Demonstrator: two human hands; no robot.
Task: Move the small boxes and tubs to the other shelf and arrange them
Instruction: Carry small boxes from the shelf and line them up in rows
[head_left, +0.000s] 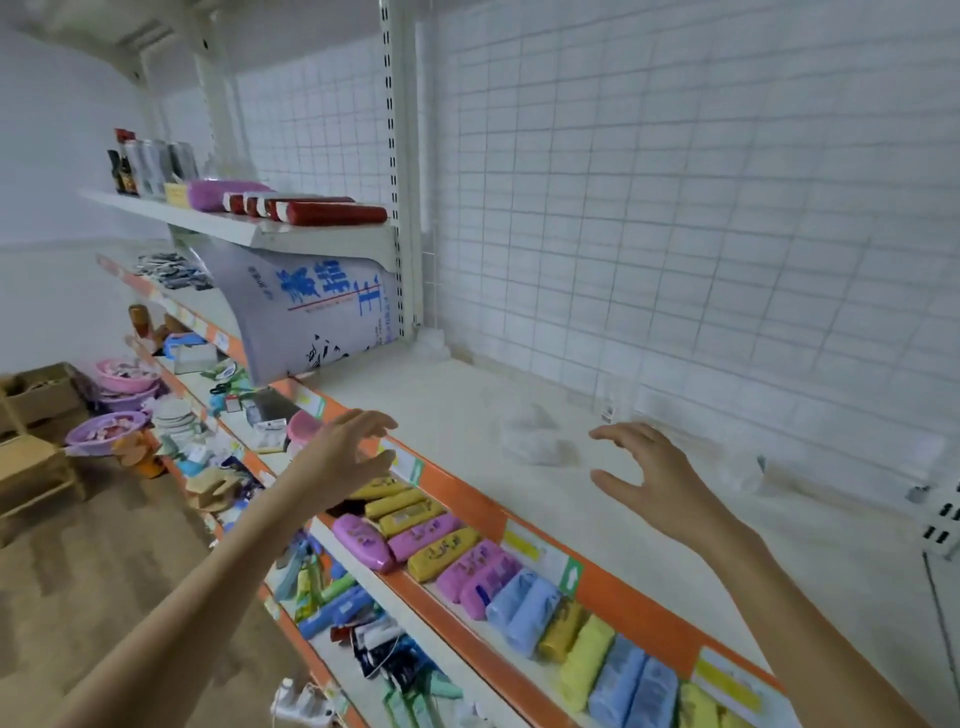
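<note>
Reaching out: both hands hover over the wide cream shelf with orange front edge (519, 519), holding nothing
Left hand (343, 457): fingers spread, loose, above the shelf's front lip
Right hand (654, 478): fingers spread too, over the shelf top
Task stuff: blurry clear plastic tubs (535, 436) sit on that shelf between the hands, near the white wire-grid back (675, 208)
Shelf below: row of pink, yellow and blue soft packs (467, 561)
</note>
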